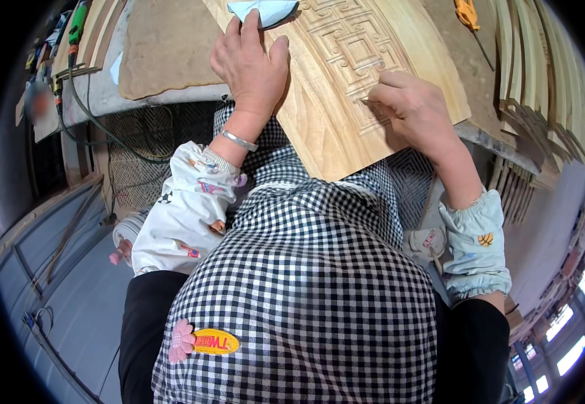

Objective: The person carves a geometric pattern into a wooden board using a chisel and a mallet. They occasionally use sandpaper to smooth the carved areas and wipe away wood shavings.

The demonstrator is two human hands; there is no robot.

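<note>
A pale wooden panel [309, 128] with carved geometric fretwork lies at an angle, its near end overhanging the table edge toward my lap. My left hand [252, 71] rests by the panel's left edge, fingers stretched out. Its fingertips touch a folded light blue piece, like cloth or sandpaper [275, 9], with a dark underside. Over the near end of the carving, my right hand [413, 111] is closed in a pinch. A small thin tip pokes out from its fingers against the carved lines; what it belongs to is hidden.
Brown sheeting [171, 50] covers the table under the panel. At far left lie a green-handled power tool [77, 25] with a cord and some wooden strips. An orange-handled screwdriver-like tool [467, 13] lies far right, beside stacked curved wooden panels [541, 74]. A white tub [129, 232] stands below left.
</note>
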